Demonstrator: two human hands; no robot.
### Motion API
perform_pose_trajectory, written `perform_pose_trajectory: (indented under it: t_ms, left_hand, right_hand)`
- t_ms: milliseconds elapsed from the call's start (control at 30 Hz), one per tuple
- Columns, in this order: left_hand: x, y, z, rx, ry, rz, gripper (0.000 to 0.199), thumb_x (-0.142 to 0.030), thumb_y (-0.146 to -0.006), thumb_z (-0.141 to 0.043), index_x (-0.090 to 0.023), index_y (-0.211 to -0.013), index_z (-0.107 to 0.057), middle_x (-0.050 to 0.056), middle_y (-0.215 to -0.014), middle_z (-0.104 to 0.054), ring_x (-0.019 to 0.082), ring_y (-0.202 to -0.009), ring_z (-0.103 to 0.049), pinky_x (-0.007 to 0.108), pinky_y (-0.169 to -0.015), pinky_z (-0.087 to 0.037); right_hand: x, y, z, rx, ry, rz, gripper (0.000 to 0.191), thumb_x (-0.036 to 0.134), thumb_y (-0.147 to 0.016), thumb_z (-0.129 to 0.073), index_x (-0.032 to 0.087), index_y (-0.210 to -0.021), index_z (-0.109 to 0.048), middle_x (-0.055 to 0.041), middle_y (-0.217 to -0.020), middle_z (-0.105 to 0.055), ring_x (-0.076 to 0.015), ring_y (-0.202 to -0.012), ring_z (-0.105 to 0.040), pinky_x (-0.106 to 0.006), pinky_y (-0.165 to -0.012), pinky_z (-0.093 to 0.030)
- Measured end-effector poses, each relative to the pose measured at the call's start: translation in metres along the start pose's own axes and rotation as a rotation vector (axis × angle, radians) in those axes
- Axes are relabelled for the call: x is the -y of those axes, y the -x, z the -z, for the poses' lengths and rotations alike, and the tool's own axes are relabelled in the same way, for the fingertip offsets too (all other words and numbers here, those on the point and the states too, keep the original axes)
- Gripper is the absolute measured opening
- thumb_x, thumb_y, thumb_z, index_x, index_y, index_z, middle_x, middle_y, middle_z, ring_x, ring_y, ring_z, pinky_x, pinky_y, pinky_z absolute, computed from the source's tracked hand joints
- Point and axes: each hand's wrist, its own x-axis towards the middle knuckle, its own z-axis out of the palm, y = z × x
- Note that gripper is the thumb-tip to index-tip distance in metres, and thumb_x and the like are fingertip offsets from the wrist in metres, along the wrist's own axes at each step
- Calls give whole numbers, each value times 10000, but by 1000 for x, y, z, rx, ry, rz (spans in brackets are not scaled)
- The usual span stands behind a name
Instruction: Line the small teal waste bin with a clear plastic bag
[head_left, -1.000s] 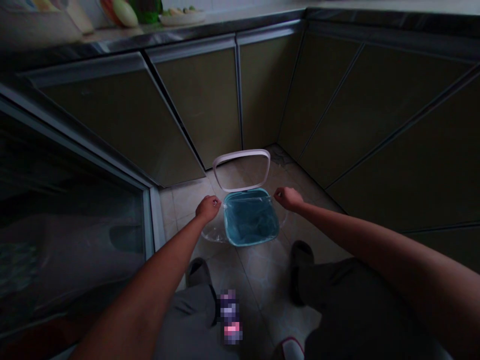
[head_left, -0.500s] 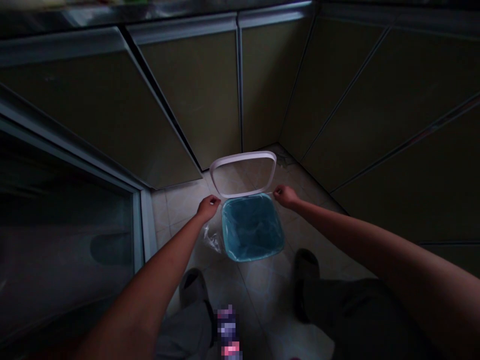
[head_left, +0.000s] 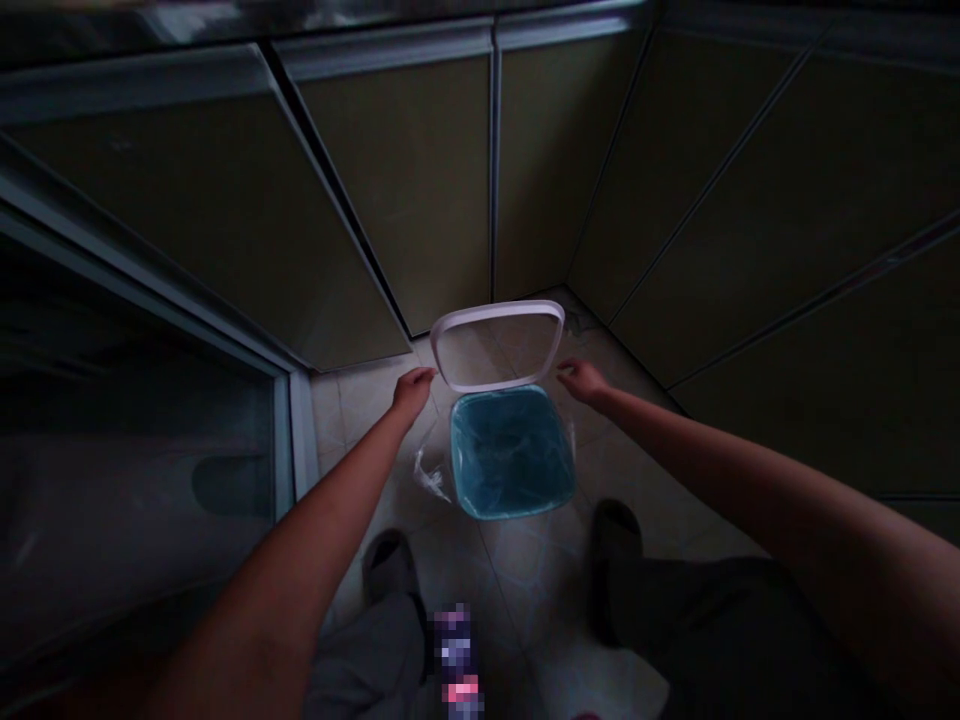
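A blue-green trash bin (head_left: 513, 503) stands on the floor, lined with a clear plastic bag (head_left: 432, 478) whose loose edge hangs outside on the left. Behind the bin's back edge a pale rim ring (head_left: 496, 311) is tipped up, with tiles visible through it. My left hand (head_left: 414, 388) is at the ring's lower left, fingers stretched toward it; whether they touch it I cannot tell. My right hand (head_left: 586, 380) is just off the ring's right side, thumb and fingers apart and holding nothing.
Cabinet doors (head_left: 405, 180) line the back and right and meet in a corner behind the bin. A glass-panelled door (head_left: 142, 430) is on the left. My slippered feet (head_left: 391, 570) flank the bin on the tiled floor (head_left: 517, 570). A blurred-out patch lies between my legs.
Both hands have let go of the bag's edge and risen toward the ring's sides. Their fingers have loosened. The bag now droops at the bin's sides. The view has shifted slightly.
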Motion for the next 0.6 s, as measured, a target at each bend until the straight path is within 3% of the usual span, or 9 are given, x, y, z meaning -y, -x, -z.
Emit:
perform_pose_trajectory:
  t_ms: [67,133,233,333,467,600]
  left_hand:
    - [-19,-2,10,-21,162,56,462,-528,-912,-505,-176,-1098,-739,24,-786,-674,145,-656,-590,258,-620,-492]
    - [-39,2,18,11,342,94,529,-585,-905,-507,-155,-1121,-725,11,-731,-616,108,-554,-501,227,-550,-439]
    - [-65,19,26,102,470,95,559,-623,-865,-566,-134,-1079,-731,13,-724,-601,85,-534,-472,215,-548,-419]
    - [-78,44,34,166,452,105,515,-603,-809,-645,-140,-1012,-741,37,-782,-660,94,-579,-536,235,-593,-443]
    - [-67,87,42,278,364,131,464,-536,-700,-777,-164,-975,-742,59,-910,-724,130,-702,-635,257,-654,-473]
    - [-24,132,39,401,216,84,700,-526,-643,-841,-171,-1230,-703,77,-1005,-723,168,-803,-668,277,-686,-492]
  right_hand:
    - [17,5,21,-48,-124,36,403,177,-909,-577,138,-1291,-697,-79,-898,-732,-136,-654,-592,-212,-564,-440]
    - [36,17,40,-6,-298,79,484,152,-915,-540,155,-1391,-628,-93,-991,-741,-109,-576,-552,-206,-513,-440]
    - [56,44,61,119,-469,107,504,131,-932,-521,158,-1433,-570,-118,-1108,-742,-74,-504,-522,-194,-463,-453]
    - [59,75,69,171,-516,75,408,144,-961,-540,133,-1365,-593,-144,-1167,-741,-70,-538,-587,-170,-466,-476]
    - [37,110,65,235,-517,41,404,97,-938,-580,130,-1339,-617,-140,-1117,-761,-90,-600,-663,-163,-490,-505]
    - [5,135,47,331,-356,53,415,62,-916,-570,142,-1314,-653,-78,-938,-786,-119,-641,-716,-168,-518,-509]
